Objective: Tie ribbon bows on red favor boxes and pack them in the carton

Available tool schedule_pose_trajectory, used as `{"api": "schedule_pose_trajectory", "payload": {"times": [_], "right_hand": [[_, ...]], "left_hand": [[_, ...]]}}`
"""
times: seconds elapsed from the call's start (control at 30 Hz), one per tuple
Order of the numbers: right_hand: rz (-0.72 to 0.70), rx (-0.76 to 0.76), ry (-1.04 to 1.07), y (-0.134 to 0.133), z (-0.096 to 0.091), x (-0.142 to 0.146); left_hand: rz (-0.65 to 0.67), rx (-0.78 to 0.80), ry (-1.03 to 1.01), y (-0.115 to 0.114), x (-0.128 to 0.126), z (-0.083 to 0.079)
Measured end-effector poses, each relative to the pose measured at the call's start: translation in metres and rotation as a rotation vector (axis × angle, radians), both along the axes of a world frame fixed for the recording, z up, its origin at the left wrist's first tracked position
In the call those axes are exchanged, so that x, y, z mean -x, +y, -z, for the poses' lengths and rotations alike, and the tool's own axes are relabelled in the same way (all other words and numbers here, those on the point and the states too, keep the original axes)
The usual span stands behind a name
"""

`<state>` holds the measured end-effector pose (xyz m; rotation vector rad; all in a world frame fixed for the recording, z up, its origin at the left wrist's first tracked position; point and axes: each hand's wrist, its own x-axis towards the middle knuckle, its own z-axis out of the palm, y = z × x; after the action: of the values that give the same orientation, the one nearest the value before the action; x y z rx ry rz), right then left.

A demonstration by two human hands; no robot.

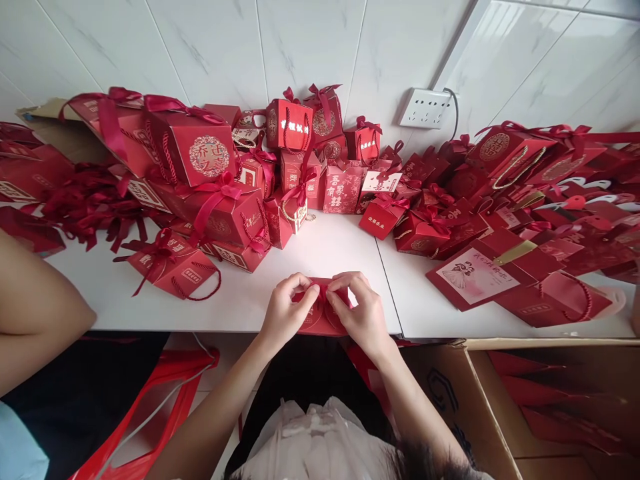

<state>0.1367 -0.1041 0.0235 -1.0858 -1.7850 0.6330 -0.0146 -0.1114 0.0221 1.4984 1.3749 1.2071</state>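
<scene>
The left hand (290,308) and right hand (361,312) pinched one red card (323,325) at the front edge of the worktop (325,243), fingers hiding its upper part. Beyond, red boxes (197,148) overlapped too much to count; one carton (481,397), lower right, was cut off.

looks like a small red card piece (321,325), with two rounded outlines side by side on the upward face and pale printing inside the left one, too small to read. lies low and roughly level on the white tabletop (230,313), with the near side right at the front edge. is pinched from left and right near the middle, partly covered there, hard to tell as folded or flat.
</scene>
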Motion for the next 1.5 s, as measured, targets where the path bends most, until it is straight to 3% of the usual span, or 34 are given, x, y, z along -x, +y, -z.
{"api": "schedule_pose_trajectory", "payload": {"times": [0.2, 0.47, 0.7, 0.9, 1.2, 1.33, 1.5], "right_hand": [[0.003, 0.005, -0.049, 0.001, 0.003, -0.001], [-0.023, -0.137, -0.163, 0.004, 0.005, -0.006], [-0.066, -0.204, -0.273, -0.011, -0.003, -0.023], [-0.022, -0.333, -0.305, -0.008, -0.001, -0.016], [0.021, -0.430, -0.394, 0.001, -0.001, -0.023], [0.040, -0.432, -0.445, -0.004, 0.001, -0.035], [0.072, -0.453, -0.537, -0.014, 0.003, -0.047]], "left_hand": [[0.041, 0.123, -0.227, 0.002, -0.003, 0.007], [0.012, 0.082, -0.249, 0.001, -0.007, 0.011], [-0.023, 0.049, -0.265, -0.003, -0.010, 0.010], [-0.043, 0.000, -0.250, 0.000, -0.010, 0.010], [-0.101, -0.266, 0.144, -0.004, -0.003, 0.006], [-0.130, -0.423, 0.280, -0.011, 0.005, 0.012], [-0.201, -0.492, 0.433, -0.024, 0.011, 0.021]]}}
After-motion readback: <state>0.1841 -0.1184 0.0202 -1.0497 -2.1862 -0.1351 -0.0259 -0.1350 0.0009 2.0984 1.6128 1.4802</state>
